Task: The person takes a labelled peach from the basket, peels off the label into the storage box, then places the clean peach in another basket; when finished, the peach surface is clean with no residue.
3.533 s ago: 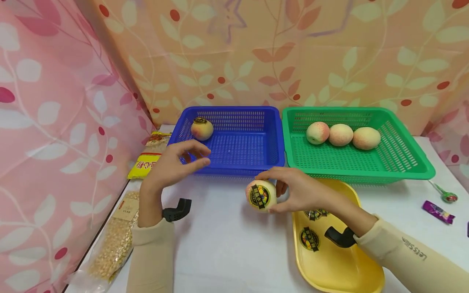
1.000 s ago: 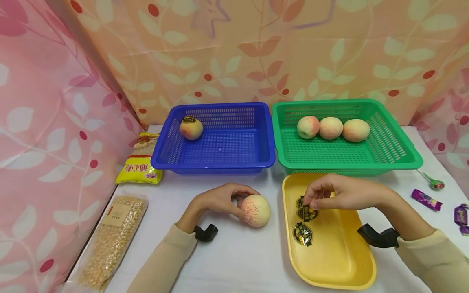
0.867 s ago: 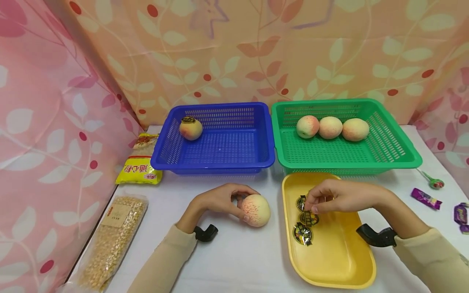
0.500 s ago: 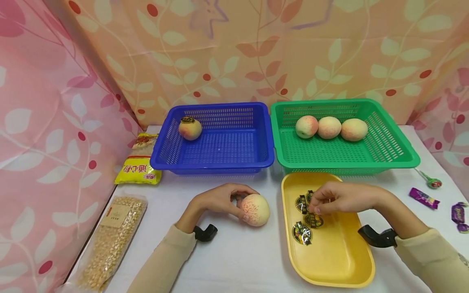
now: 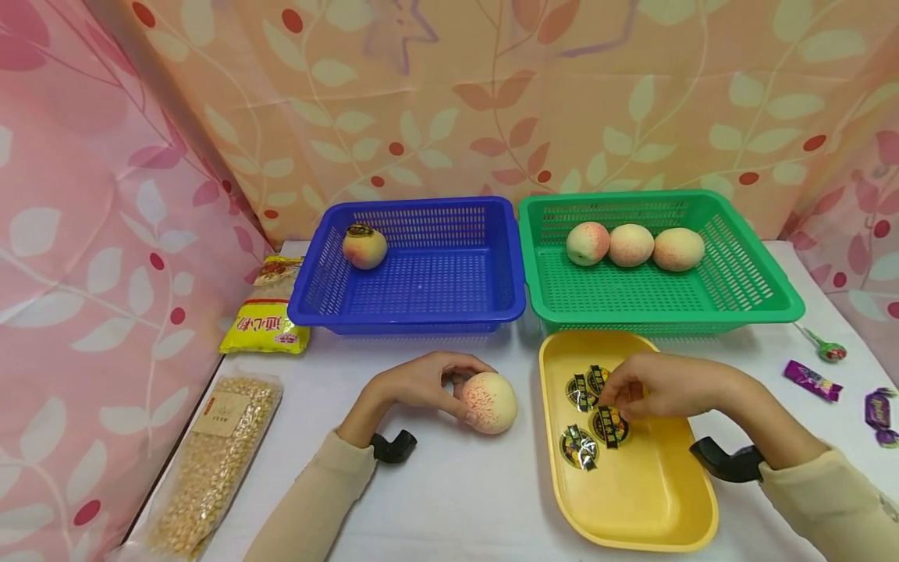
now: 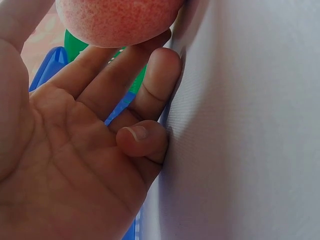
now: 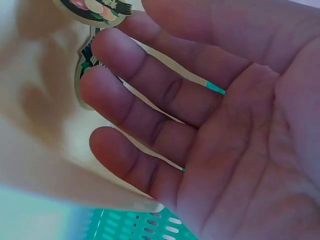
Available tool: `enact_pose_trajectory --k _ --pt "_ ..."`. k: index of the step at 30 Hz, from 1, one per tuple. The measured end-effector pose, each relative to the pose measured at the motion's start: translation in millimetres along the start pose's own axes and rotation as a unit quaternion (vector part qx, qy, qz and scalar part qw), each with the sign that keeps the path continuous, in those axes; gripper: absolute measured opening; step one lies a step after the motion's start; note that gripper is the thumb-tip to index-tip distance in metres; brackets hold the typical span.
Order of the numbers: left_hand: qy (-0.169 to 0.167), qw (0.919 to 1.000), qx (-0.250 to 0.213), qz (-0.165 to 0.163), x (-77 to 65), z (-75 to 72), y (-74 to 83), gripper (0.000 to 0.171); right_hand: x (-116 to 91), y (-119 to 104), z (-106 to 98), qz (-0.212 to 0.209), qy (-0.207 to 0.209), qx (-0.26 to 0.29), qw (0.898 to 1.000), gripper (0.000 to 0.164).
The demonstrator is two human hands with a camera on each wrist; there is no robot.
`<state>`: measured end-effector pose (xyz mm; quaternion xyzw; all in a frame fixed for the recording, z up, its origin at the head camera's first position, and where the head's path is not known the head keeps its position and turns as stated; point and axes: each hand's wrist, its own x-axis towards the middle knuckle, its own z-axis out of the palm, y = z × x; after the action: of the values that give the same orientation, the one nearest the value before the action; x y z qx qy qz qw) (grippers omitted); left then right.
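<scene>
My left hand [image 5: 428, 384] grips a pale peach [image 5: 490, 403] by its left side, thumb in front, just over the white table. In the left wrist view the peach [image 6: 120, 20] sits at the fingertips and two other fingers are curled against the table. Over the yellow tray [image 5: 635, 511], my right hand [image 5: 667, 384] pinches a round black-and-gold fruit sticker [image 5: 609, 426] at its fingertips. That sticker [image 7: 102, 11] appears at the top of the right wrist view, by the index fingertip; the thumb tip is out of frame. Several more stickers [image 5: 580, 448] lie in the tray.
Behind stand a blue basket [image 5: 421, 318] holding one stickered peach [image 5: 364, 247] and a green basket [image 5: 674, 316] holding three peaches [image 5: 630, 245]. Left are a yellow packet [image 5: 265, 326] and a bag of kernels [image 5: 211, 468]. A lollipop [image 5: 832, 351] and purple candies [image 5: 812, 380] lie right.
The peach has gone from my right hand to my left. My right hand has moved over the tray, and the sticker at its fingertips has shifted slightly right and turned more into view.
</scene>
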<state>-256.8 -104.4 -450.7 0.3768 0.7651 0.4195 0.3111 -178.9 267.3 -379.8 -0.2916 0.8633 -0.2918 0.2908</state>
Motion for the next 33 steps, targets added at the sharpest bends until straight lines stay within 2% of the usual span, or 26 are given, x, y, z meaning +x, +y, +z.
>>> enact_pose_trajectory --k 15,20,24,27,29,33 --pt "-0.005 1.0 -0.004 0.001 -0.7 -0.3 1.7 0.064 -1 -3 8 -0.007 0.035 -0.075 0.997 0.024" --pt "-0.005 1.0 -0.004 0.002 -0.6 -0.4 1.2 0.064 0 -2 10 -0.032 0.048 -0.129 0.99 0.022" --pt "-0.003 1.0 -0.003 -0.001 -0.7 -0.2 1.1 0.064 0 -4 11 -0.024 0.058 -0.171 0.983 0.021" --pt "-0.002 1.0 -0.002 -0.003 -0.7 -0.1 0.9 0.065 0 -4 11 -0.024 0.065 -0.198 0.978 0.026" --pt "-0.002 1.0 -0.002 -0.004 -0.4 0.0 0.7 0.065 0 -5 12 -0.026 0.069 -0.208 0.975 0.03" --pt "-0.002 1.0 -0.002 -0.003 -0.1 0.2 0.9 0.065 0 -6 11 -0.027 0.069 -0.2 0.977 0.023"
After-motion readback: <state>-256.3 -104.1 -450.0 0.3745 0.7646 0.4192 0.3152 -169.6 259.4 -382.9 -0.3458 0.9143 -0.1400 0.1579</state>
